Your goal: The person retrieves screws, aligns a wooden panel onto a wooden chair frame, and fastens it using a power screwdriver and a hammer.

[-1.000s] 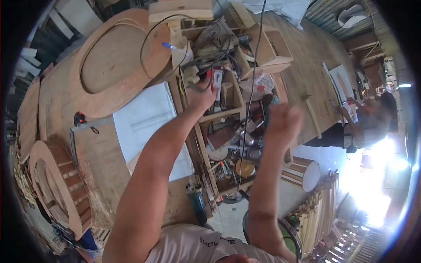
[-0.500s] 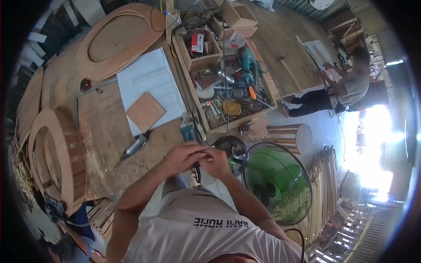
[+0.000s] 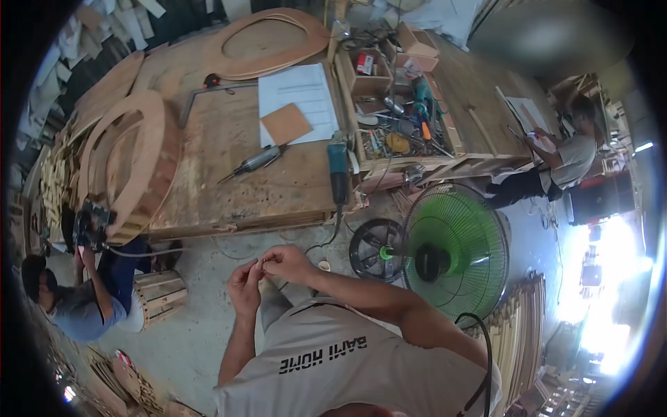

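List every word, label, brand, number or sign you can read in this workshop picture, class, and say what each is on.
"BAMI HOME": on the camera wearer's pale shirt, upside down in the picture.
Lines on the white paper: too small to read.
Any label on the red-and-white box: too small to read.
Nothing else is legible.

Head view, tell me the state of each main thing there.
Left hand, fingers pinched
Right hand, fingers pinched beside the left; anything held unclear
Grinder, lying on the table, corded
Paper, spread flat, partly covered
Wooden square, lying on the paper
Tool tray, open-topped, cluttered
Fan, standing; whether spinning unclear
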`<action>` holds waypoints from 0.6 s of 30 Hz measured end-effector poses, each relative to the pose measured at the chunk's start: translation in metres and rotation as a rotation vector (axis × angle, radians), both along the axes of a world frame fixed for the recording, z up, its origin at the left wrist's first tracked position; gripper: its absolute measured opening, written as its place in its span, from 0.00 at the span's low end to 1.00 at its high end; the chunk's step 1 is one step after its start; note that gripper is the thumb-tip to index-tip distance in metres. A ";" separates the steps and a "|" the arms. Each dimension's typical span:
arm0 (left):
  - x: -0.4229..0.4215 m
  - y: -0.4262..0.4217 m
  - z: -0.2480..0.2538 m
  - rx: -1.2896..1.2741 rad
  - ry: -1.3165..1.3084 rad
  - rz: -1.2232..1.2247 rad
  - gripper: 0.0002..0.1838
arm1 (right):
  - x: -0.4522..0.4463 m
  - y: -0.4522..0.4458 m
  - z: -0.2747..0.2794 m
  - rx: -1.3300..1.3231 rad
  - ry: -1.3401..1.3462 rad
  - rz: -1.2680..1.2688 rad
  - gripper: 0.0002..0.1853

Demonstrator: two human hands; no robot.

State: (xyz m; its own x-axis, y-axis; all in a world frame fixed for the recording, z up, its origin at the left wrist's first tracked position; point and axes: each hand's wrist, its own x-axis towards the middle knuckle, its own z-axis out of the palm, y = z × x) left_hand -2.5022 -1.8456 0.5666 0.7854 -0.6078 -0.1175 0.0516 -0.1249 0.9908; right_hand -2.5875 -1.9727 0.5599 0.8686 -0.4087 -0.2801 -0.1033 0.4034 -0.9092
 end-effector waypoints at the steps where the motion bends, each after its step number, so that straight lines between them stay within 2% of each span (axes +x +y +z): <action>1: 0.002 0.020 0.002 0.002 0.026 -0.021 0.11 | 0.005 0.014 0.000 -0.027 -0.019 0.042 0.11; 4: 0.012 0.084 0.004 0.010 0.149 -0.031 0.12 | 0.029 0.057 0.003 -0.193 -0.009 0.230 0.11; 8: 0.027 0.196 0.001 -0.067 0.364 0.162 0.12 | 0.070 0.138 0.009 -0.153 0.001 0.543 0.11; 11: 0.043 0.282 -0.006 -0.188 0.558 0.345 0.11 | 0.107 0.215 0.017 -0.285 -0.019 0.718 0.11; 13: 0.060 0.333 -0.006 -0.234 0.638 0.407 0.11 | 0.133 0.268 0.026 -0.410 -0.040 0.770 0.12; 14: 0.068 0.354 -0.007 -0.179 0.591 0.398 0.14 | 0.147 0.287 0.028 -0.478 -0.053 0.801 0.12; 16: 0.087 0.387 -0.007 -0.151 0.549 0.285 0.13 | 0.167 0.320 0.028 -0.524 -0.096 0.807 0.12; 18: 0.106 0.396 0.017 -0.212 0.697 0.317 0.14 | 0.181 0.333 0.033 -0.337 0.009 0.783 0.12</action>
State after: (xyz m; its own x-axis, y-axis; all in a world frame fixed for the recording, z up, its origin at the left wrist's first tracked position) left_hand -2.3964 -1.4494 0.5833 0.7130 -0.4319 -0.5524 0.6700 0.1870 0.7185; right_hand -2.4063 -1.6398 0.5927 0.9337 0.2467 -0.2595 -0.2474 -0.0794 -0.9657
